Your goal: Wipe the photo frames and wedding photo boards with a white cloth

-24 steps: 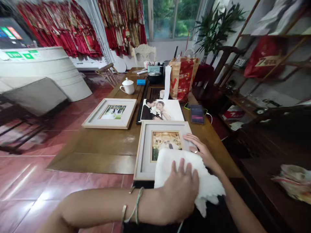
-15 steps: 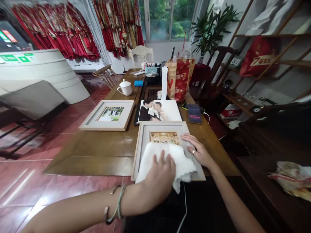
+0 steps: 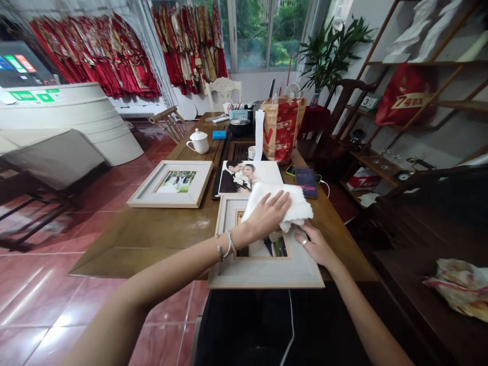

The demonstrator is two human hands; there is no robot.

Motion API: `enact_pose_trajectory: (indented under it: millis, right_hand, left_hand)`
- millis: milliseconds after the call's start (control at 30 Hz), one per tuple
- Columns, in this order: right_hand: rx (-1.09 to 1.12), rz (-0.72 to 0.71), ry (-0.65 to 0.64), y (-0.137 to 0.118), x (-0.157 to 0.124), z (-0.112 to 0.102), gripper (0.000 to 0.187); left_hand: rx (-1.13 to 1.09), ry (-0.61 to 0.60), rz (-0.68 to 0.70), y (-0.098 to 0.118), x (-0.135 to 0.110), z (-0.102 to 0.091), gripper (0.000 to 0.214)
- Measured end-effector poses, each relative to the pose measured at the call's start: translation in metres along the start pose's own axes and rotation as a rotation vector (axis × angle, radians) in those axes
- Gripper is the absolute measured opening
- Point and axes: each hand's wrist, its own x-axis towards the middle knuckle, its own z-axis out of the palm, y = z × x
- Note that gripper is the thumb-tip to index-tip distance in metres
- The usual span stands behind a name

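Note:
A light wooden picture frame (image 3: 267,281) with a pale mat lies flat at the table's near end, its photo partly covered. My left hand (image 3: 269,216) presses a crumpled white cloth (image 3: 299,203) over the frame's upper right part, fingers stretched across it. On the frame's right side rests my right hand (image 3: 316,246), wearing a ring; its fingers are extended, with their tips partly hidden at the cloth. Just beyond lies a wedding photo panel (image 3: 231,184), partly covered by the cloth. A second picture frame (image 3: 204,185) lies to the left.
Two phones (image 3: 306,183) lie at the right, one cabled. Farther back stand a paper bag (image 3: 282,129), a lidded white cup (image 3: 199,142), a small blue box (image 3: 219,134) and a black pot (image 3: 240,127). A white cable (image 3: 292,320) hangs below the near table edge.
My left hand has slid the cloth away from me and rightward, from the frame's near part to its upper right, uncovering the lower photo. My right hand stays at the frame's right side.

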Motion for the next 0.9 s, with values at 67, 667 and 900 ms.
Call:
enact_pose_trajectory:
  millis: [67,667,900]
  right_hand:
    - [0.004,0.019,0.005,0.000,0.000,0.001,0.032]
    - [0.066,-0.074,-0.075,-0.011,0.001,-0.005,0.039]
    - [0.061,-0.082,-0.075,-0.008,0.001,-0.003,0.038]
  left_hand:
    - [-0.037,-0.024,0.064,-0.001,0.012,0.005,0.054]
    - [0.116,-0.420,-0.428,-0.014,-0.071,-0.034,0.057]
    - [0.058,-0.344,-0.332,0.077,-0.086,-0.035,0.057]
